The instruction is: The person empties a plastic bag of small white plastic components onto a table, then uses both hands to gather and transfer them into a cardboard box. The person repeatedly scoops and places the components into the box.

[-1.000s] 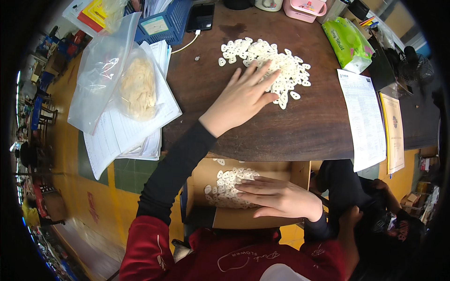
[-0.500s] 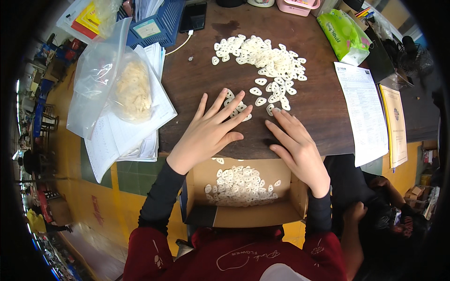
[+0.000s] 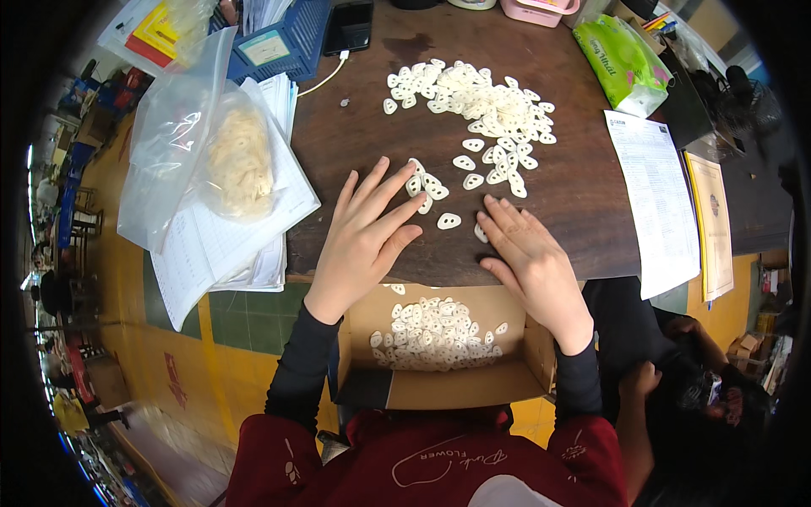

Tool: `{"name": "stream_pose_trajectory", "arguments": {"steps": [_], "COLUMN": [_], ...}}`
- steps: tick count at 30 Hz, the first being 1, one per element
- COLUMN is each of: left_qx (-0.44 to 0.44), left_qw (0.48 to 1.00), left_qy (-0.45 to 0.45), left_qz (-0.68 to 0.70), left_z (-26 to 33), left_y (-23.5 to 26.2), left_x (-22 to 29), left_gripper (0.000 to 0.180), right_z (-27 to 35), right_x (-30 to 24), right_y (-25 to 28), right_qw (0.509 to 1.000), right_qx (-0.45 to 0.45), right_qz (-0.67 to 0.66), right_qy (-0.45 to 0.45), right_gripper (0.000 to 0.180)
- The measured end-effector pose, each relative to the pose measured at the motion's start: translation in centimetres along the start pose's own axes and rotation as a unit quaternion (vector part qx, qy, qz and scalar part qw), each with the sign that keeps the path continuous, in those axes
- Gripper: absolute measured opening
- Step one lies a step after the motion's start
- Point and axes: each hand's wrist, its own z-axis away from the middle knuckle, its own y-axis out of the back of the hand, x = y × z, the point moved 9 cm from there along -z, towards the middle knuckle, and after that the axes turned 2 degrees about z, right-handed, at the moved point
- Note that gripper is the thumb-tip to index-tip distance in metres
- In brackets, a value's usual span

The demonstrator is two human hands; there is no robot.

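On the dark wooden table lies a loose pile of small cream-white flat pieces (image 3: 490, 106), rounded and pierced with holes. My left hand (image 3: 359, 241) is open, its fingers spread on the table at the left side of a small cluster of these pieces (image 3: 432, 187). A single piece (image 3: 449, 220) lies between my two hands. My right hand (image 3: 532, 262) is also open and rests flat, its fingertips over another piece (image 3: 481, 232) that is partly hidden. Below the table edge, in front of me, an open cardboard box (image 3: 465, 392) contains many more such pieces (image 3: 431, 329).
At the left, a clear plastic bag (image 3: 239, 160) of cream material lies on papers (image 3: 190, 279). Behind are a blue basket (image 3: 283, 42) and a phone (image 3: 349, 29) on a cable. To the right are a green tissue pack (image 3: 621, 63) and a printed sheet (image 3: 655, 203). Another person's arm (image 3: 638, 422) shows at lower right.
My left hand has drawn left and slightly back, uncovering the small cluster and one separate piece. My right hand has shifted a little toward me, along with the piece at its fingertips.
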Motion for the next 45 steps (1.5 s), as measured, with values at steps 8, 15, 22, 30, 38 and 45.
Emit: {"name": "stream_pose_trajectory", "arguments": {"steps": [8, 15, 22, 30, 38, 45], "left_qx": [-0.046, -0.071, -0.025, -0.088, -0.014, -0.037], "left_qw": [0.999, 0.996, 0.997, 0.995, 0.996, 0.99], "left_qy": [-0.016, -0.055, 0.058, 0.016, 0.059, 0.086], "left_qz": [0.012, 0.02, 0.042, -0.055, 0.06, -0.101], "left_z": [0.4, 1.3, 0.4, -0.6, -0.4, -1.2], "left_y": [-1.1, -1.0, -0.1, -2.8, -0.5, -2.2], "left_x": [0.4, 1.2, -1.3, -0.2, -1.9, -2.5], "left_gripper": [0.037, 0.046, 0.049, 0.053, 0.064, 0.06], "right_z": [2.1, 2.2, -1.8, 2.2, -3.8, 1.4], "right_x": [-2.9, -4.9, -3.8, -6.2, -2.9, -6.2], "right_y": [-0.7, 0.1, -1.9, -0.9, -2.0, -2.2], "right_qw": [0.998, 0.978, 0.993, 0.947, 0.994, 0.972], "right_qx": [-0.035, -0.078, -0.037, -0.153, -0.039, -0.155], "right_qz": [0.0, -0.146, -0.055, -0.219, -0.043, -0.117], "right_qy": [0.051, 0.125, 0.102, 0.181, 0.09, 0.131], "right_gripper": [0.058, 0.062, 0.057, 0.059, 0.062, 0.065]}}
